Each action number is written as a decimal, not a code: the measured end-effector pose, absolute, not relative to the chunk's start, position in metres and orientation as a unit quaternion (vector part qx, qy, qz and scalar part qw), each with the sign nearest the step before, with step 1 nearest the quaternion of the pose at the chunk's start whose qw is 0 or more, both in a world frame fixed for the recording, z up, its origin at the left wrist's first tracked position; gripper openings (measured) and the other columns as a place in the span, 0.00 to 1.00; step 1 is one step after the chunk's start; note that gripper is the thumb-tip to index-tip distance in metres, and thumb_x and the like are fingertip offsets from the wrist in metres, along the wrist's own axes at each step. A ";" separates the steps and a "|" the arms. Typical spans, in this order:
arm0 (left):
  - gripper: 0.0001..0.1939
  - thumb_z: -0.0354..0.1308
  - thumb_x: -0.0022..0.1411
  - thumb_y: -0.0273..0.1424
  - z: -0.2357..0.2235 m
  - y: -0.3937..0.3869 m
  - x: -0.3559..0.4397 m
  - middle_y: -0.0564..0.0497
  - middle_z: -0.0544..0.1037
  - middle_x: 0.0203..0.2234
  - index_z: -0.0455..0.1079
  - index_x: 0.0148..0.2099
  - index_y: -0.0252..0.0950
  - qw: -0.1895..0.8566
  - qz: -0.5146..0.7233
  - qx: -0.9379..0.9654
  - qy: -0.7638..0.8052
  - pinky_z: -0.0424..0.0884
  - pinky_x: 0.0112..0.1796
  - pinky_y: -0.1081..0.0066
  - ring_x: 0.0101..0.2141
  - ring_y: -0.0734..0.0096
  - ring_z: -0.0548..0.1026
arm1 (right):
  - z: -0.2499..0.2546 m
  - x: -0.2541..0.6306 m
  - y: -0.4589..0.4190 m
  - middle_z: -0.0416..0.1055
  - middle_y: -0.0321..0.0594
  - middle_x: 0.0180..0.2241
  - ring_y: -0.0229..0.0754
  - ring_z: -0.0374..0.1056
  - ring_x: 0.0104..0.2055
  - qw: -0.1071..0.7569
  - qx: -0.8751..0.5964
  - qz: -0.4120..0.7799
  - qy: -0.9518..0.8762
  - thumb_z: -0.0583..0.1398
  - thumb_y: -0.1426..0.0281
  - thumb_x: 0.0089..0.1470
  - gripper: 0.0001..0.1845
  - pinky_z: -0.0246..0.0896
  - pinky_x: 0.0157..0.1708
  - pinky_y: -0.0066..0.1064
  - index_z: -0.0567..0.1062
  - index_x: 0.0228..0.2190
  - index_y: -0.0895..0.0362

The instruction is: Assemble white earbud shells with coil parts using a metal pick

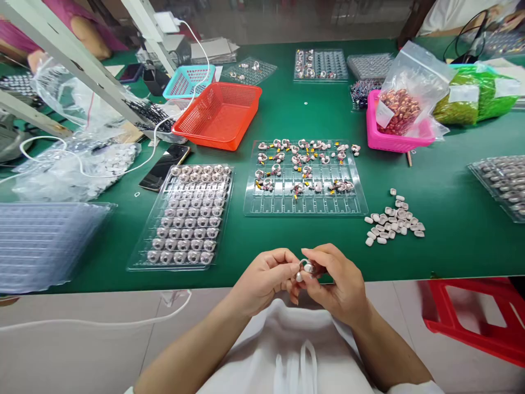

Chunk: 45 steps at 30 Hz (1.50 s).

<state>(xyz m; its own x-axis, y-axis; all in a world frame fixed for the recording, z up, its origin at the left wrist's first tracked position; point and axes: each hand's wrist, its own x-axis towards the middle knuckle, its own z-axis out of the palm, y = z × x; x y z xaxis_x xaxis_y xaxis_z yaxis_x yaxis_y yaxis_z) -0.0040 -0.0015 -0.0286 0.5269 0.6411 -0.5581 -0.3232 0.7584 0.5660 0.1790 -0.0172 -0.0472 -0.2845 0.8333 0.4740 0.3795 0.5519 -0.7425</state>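
Both my hands meet at the table's front edge, around one small white clip-on earbud (305, 266) with a curved band and rounded ends. My left hand (273, 275) pinches it from the left with thumb and fingertips. From the other side my right hand (338, 282) grips it between thumb and forefinger. Just beyond them lies a clear tray (287, 208) of similar white curved pieces with yellow tabs and thin wires. To the right is a loose pile of small white caps (396, 219). At the left, another clear tray (141, 257) carries rows of silvery-white rounded parts.
A red basket (217, 117) and a blue basket (188, 81) stand back left, near a phone (164, 167) and a white cable. A pink basket (400, 141) holds a bag of copper-coloured parts. Stacked clear trays (49, 235) lie far left; a red stool (471, 314) stands right.
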 end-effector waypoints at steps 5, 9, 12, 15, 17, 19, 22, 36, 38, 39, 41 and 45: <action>0.13 0.65 0.56 0.33 -0.033 -0.001 -0.003 0.50 0.74 0.21 0.66 0.31 0.30 0.891 0.228 0.165 0.356 0.74 0.22 0.76 0.20 0.77 0.72 | -0.043 0.181 -0.015 0.71 0.44 0.39 0.35 0.68 0.38 0.436 -0.352 0.295 -0.774 0.57 0.73 0.64 0.18 0.67 0.32 0.24 0.69 0.55 0.59; 0.12 0.63 0.57 0.33 -0.035 -0.001 0.000 0.47 0.74 0.21 0.67 0.32 0.29 0.894 0.206 0.162 0.363 0.74 0.22 0.76 0.20 0.76 0.73 | -0.041 0.181 -0.014 0.72 0.44 0.37 0.36 0.68 0.37 0.445 -0.345 0.301 -0.770 0.57 0.72 0.65 0.17 0.66 0.32 0.25 0.69 0.55 0.60; 0.11 0.62 0.60 0.34 -0.036 -0.004 -0.003 0.47 0.76 0.27 0.70 0.38 0.29 0.879 0.232 0.196 0.367 0.77 0.27 0.75 0.25 0.76 0.75 | -0.044 0.183 -0.015 0.71 0.42 0.34 0.35 0.67 0.34 0.444 -0.359 0.284 -0.770 0.59 0.74 0.64 0.14 0.64 0.30 0.25 0.70 0.51 0.60; 0.22 0.66 0.58 0.35 -0.033 -0.010 -0.008 0.45 0.77 0.42 0.70 0.53 0.36 0.837 0.295 0.279 0.365 0.78 0.40 0.74 0.40 0.72 0.77 | -0.046 0.185 -0.016 0.71 0.42 0.33 0.35 0.65 0.33 0.430 -0.363 0.245 -0.789 0.60 0.75 0.63 0.14 0.61 0.29 0.26 0.70 0.50 0.61; 0.31 0.70 0.55 0.34 -0.029 -0.013 -0.010 0.47 0.74 0.49 0.67 0.60 0.44 0.801 0.309 0.350 0.375 0.77 0.46 0.75 0.48 0.71 0.75 | -0.046 0.186 -0.016 0.71 0.43 0.34 0.36 0.65 0.32 0.416 -0.356 0.225 -0.806 0.60 0.75 0.62 0.15 0.61 0.28 0.27 0.69 0.50 0.63; 0.32 0.70 0.54 0.33 -0.026 -0.016 -0.008 0.48 0.72 0.49 0.67 0.61 0.47 0.765 0.303 0.411 0.393 0.76 0.47 0.75 0.48 0.72 0.74 | -0.045 0.185 -0.016 0.71 0.45 0.33 0.38 0.65 0.32 0.405 -0.346 0.208 -0.820 0.58 0.75 0.63 0.12 0.61 0.28 0.28 0.68 0.49 0.64; 0.25 0.68 0.56 0.34 -0.025 -0.018 -0.003 0.49 0.72 0.45 0.73 0.57 0.46 0.727 0.309 0.456 0.410 0.77 0.45 0.77 0.43 0.75 0.76 | -0.042 0.183 -0.017 0.70 0.44 0.30 0.38 0.64 0.29 0.403 -0.343 0.185 -0.828 0.54 0.76 0.64 0.07 0.60 0.27 0.28 0.68 0.44 0.63; 0.20 0.72 0.50 0.30 -0.040 -0.023 0.002 0.49 0.78 0.39 0.80 0.47 0.44 0.700 0.376 0.433 0.426 0.76 0.43 0.80 0.40 0.75 0.77 | -0.059 0.177 -0.024 0.68 0.42 0.27 0.38 0.59 0.27 0.417 -0.340 0.183 -0.823 0.55 0.77 0.62 0.07 0.55 0.26 0.30 0.70 0.42 0.64; 0.21 0.73 0.49 0.29 -0.041 -0.023 0.002 0.49 0.77 0.38 0.80 0.47 0.43 0.711 0.374 0.415 0.428 0.76 0.42 0.80 0.40 0.75 0.77 | -0.057 0.176 -0.023 0.69 0.43 0.28 0.38 0.60 0.28 0.419 -0.339 0.187 -0.822 0.55 0.76 0.62 0.07 0.56 0.26 0.31 0.69 0.43 0.63; 0.21 0.73 0.48 0.29 -0.040 -0.023 0.002 0.49 0.77 0.38 0.80 0.47 0.43 0.717 0.373 0.403 0.429 0.76 0.42 0.80 0.39 0.75 0.77 | -0.055 0.176 -0.023 0.69 0.43 0.28 0.38 0.61 0.28 0.418 -0.337 0.189 -0.822 0.54 0.76 0.63 0.08 0.56 0.26 0.31 0.69 0.43 0.63; 0.23 0.74 0.46 0.29 -0.037 -0.023 0.003 0.49 0.76 0.39 0.80 0.47 0.41 0.728 0.366 0.382 0.436 0.76 0.41 0.79 0.39 0.75 0.77 | -0.051 0.176 -0.023 0.69 0.43 0.29 0.38 0.62 0.29 0.421 -0.335 0.197 -0.820 0.53 0.75 0.65 0.08 0.57 0.27 0.30 0.69 0.44 0.63; 0.32 0.78 0.39 0.30 -0.030 -0.017 0.001 0.48 0.76 0.42 0.78 0.50 0.38 0.744 0.346 0.364 0.441 0.75 0.43 0.75 0.40 0.73 0.76 | -0.049 0.180 -0.024 0.70 0.44 0.32 0.36 0.66 0.31 0.428 -0.341 0.213 -0.810 0.54 0.77 0.64 0.11 0.62 0.29 0.27 0.69 0.48 0.64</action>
<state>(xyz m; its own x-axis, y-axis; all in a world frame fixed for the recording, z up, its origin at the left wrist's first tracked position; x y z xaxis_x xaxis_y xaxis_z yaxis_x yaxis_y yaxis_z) 0.0013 -0.0169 -0.0301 0.3715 0.8357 -0.4045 -0.1942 0.4960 0.8463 0.1796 -0.0235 -0.0490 -0.4024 0.7341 0.5470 0.3692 0.6769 -0.6368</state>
